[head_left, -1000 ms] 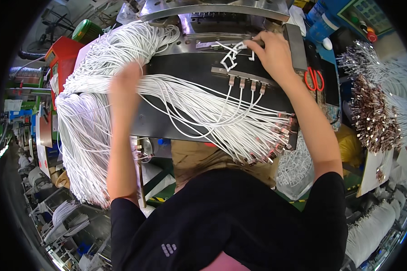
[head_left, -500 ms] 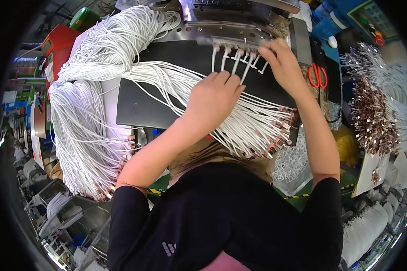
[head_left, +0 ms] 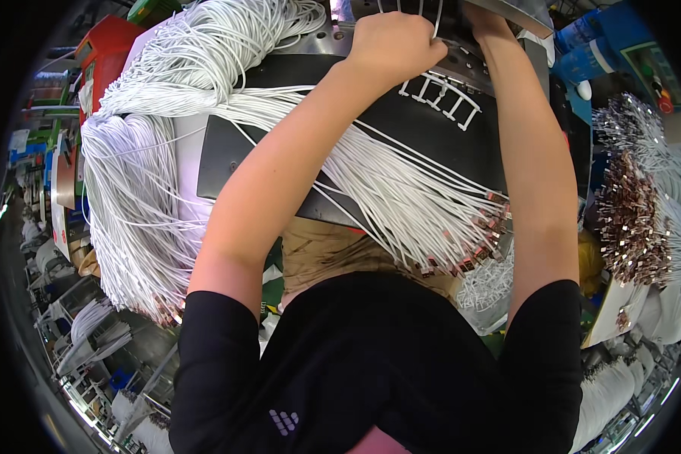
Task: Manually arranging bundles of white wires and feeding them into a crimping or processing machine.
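Observation:
My left hand (head_left: 397,47) is closed around several white cables (head_left: 438,21), which stick up past its knuckles at the metal machine (head_left: 473,64). My right hand (head_left: 486,21) reaches in at the machine's far right; a metal block hides its fingers. Close by my left hand, a white plastic runner frame (head_left: 450,97) with short branches lies on the black work surface (head_left: 272,76). A large bundle of white cables (head_left: 401,181) spreads under my left forearm, with its metal plugs (head_left: 469,257) fanned out toward the right front edge.
A tall heap of white cables (head_left: 204,53) stands at the left, and another bundle (head_left: 132,204) hangs over the table's edge. A red box (head_left: 107,49) is behind them. At right are blue containers (head_left: 586,60) and cable bundles with coppery plugs (head_left: 632,219). White scraps (head_left: 486,287) fill a bag below.
Both hands have moved forward into the machine, my left one carrying the cables. The metal bar with the cables is now out of sight. The white runner frame now lies apart on the black surface.

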`<action>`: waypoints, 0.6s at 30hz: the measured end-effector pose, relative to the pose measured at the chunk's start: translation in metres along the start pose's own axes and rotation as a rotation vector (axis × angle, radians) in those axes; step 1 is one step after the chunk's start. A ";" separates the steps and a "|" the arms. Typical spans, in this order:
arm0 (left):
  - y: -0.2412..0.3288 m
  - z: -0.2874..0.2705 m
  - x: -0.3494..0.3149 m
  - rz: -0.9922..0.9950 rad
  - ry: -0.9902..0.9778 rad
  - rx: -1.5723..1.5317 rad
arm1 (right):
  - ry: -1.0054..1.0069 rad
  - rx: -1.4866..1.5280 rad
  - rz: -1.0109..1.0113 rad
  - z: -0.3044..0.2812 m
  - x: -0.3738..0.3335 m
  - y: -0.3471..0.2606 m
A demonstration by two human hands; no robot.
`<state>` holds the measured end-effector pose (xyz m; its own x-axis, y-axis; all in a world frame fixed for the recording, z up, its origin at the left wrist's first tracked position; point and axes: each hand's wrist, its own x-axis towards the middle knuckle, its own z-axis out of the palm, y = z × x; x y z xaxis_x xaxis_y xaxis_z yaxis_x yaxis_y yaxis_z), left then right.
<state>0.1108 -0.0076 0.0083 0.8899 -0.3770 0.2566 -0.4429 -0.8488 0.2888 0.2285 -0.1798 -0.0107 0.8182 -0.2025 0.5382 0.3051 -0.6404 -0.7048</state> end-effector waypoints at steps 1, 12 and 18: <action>-0.010 -0.004 -0.004 -0.049 -0.049 -0.025 | -0.044 0.110 0.075 0.022 -0.003 0.006; -0.012 -0.042 0.004 -0.186 -0.233 -0.108 | -0.294 -0.200 -0.422 -0.007 -0.058 -0.012; -0.076 0.034 0.015 0.243 0.573 0.208 | -0.409 -0.341 -0.486 -0.029 -0.087 -0.066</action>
<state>0.1613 0.0386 -0.0415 0.5427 -0.3588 0.7594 -0.5427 -0.8399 -0.0090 0.1226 -0.1414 0.0027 0.7656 0.4151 0.4915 0.5669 -0.7965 -0.2102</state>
